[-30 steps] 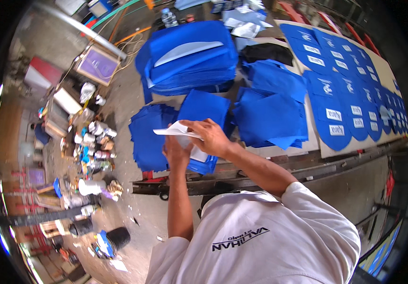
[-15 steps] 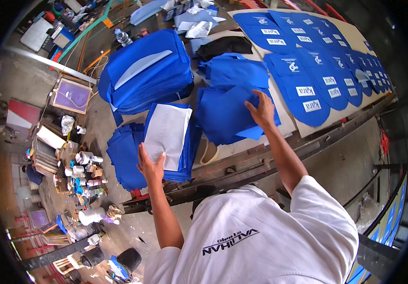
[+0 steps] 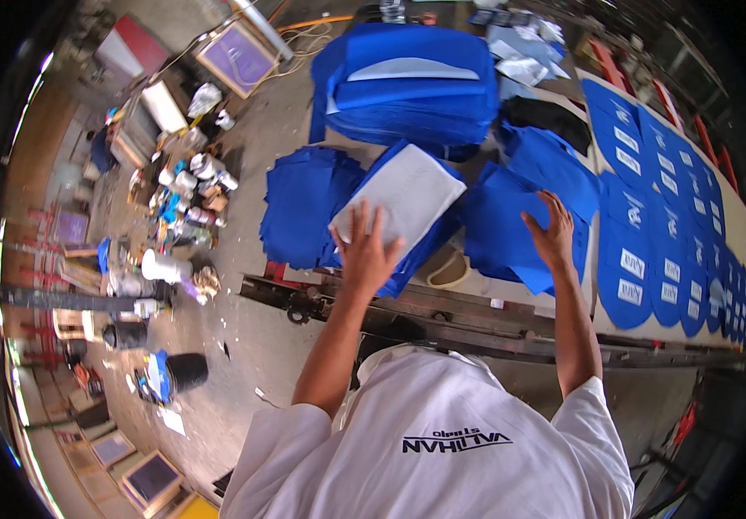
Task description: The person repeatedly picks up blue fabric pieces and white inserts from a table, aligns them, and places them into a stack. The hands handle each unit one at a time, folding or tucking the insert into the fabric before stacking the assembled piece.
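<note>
My left hand (image 3: 369, 247) rests with spread fingers on the lower left part of a white sheet (image 3: 409, 192). That sheet lies on top of a stack of blue fabric pieces (image 3: 432, 253). My right hand (image 3: 553, 227) is over another pile of blue fabric pieces (image 3: 498, 221), near its right side. Its fingers are apart and curved, with nothing visible between them; whether the fingertips touch the fabric I cannot tell. Left of the white sheet lies a further loose stack of blue pieces (image 3: 305, 206).
A tall blue fabric stack (image 3: 416, 99) with a pale curved piece on it stands behind. Printed blue panels (image 3: 633, 251) cover a board at the right. A black cloth (image 3: 548, 123) lies behind the right pile. Bottles and tubs (image 3: 184, 182) clutter the floor at left.
The view has turned, so the table appears farther right. My left hand has moved from the white sheet's lower edge further onto it. My right hand stays over the right blue pile.
</note>
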### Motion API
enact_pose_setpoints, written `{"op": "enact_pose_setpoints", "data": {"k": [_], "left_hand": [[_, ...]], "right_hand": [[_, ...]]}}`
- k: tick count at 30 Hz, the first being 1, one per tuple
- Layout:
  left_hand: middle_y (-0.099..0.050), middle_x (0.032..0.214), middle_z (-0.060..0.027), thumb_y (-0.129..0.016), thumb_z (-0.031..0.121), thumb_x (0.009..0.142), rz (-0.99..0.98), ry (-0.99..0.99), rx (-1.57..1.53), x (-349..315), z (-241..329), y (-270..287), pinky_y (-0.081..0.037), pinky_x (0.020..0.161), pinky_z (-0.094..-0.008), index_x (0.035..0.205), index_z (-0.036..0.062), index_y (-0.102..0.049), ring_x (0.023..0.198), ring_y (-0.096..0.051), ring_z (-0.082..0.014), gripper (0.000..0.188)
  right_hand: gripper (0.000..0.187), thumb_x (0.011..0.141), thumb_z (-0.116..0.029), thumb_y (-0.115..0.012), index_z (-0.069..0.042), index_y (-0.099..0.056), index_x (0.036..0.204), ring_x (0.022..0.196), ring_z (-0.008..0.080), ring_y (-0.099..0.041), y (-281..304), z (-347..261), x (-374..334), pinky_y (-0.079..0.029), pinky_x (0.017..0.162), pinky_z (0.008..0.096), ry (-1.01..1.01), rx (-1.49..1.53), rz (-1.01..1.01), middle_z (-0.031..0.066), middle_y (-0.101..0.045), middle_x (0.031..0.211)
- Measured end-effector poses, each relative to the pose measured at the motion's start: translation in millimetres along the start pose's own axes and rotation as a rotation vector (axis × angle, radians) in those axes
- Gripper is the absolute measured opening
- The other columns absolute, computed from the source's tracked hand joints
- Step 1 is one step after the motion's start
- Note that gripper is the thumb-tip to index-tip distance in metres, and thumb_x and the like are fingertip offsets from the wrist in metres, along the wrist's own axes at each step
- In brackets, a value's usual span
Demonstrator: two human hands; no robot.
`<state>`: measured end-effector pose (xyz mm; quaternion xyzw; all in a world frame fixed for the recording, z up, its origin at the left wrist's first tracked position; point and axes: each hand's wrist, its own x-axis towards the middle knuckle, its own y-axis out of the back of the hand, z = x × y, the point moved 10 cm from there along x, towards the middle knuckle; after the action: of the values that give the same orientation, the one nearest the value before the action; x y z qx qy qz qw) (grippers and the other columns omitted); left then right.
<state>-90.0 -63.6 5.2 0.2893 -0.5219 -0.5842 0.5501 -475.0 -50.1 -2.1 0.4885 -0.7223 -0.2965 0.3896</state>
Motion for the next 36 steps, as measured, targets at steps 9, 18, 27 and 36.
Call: {"op": "enact_pose_setpoints", "data": {"k": [9, 18, 27, 36], "left_hand": [[-0.028, 0.159, -0.0172, -0.058, 0.065, 0.087, 0.010, -0.087, -0.073, 51.8, 29.6, -23.3, -0.008, 0.117, -0.0670, 0.149, 0.0118, -0.042, 0.149, -0.021, -0.0378, 0.084], [-0.029, 0.159, -0.0173, -0.068, 0.066, 0.078, 0.006, -0.071, -0.046, 52.3, 31.7, -18.4, -0.008, 0.117, -0.0661, 0.151, 0.0132, -0.039, 0.149, -0.022, -0.0371, 0.095], [-0.014, 0.162, -0.0271, -0.074, 0.075, 0.064, -0.143, 0.083, -0.058, 65.2, 21.2, -22.1, -0.002, 0.117, -0.0673, 0.158, 0.0113, -0.018, 0.152, -0.008, -0.0398, 0.127], [-0.009, 0.163, -0.0245, -0.074, 0.080, 0.060, -0.196, 0.084, -0.037, 77.8, 13.2, -31.4, -0.002, 0.117, -0.0670, 0.158, 0.0101, -0.019, 0.152, -0.006, -0.0398, 0.133]], "right_hand": [[0.072, 0.090, -0.062, -0.058, -0.019, -0.049, 0.146, 0.146, 0.0293, -0.033, -31.9, 8.0, 4.6, -0.018, 0.117, 0.0600, 0.059, -0.363, -0.106, 0.0079, -0.042, 0.155], [0.074, 0.089, -0.066, -0.056, -0.017, -0.050, 0.145, 0.147, 0.0302, -0.031, -26.4, -2.1, 4.9, -0.017, 0.120, 0.0554, 0.015, -0.328, -0.107, 0.0092, -0.041, 0.156], [0.085, 0.083, -0.069, -0.062, -0.016, -0.046, 0.148, 0.148, 0.0301, -0.028, -30.9, 7.2, 10.3, -0.015, 0.120, 0.0577, -0.009, -0.342, -0.149, 0.0084, -0.040, 0.156], [0.080, 0.080, -0.065, -0.069, -0.013, -0.055, 0.139, 0.136, 0.0300, -0.045, -23.1, 13.6, 30.1, -0.027, 0.118, 0.0482, 0.167, -0.285, -0.170, 0.0106, -0.054, 0.142]]}}
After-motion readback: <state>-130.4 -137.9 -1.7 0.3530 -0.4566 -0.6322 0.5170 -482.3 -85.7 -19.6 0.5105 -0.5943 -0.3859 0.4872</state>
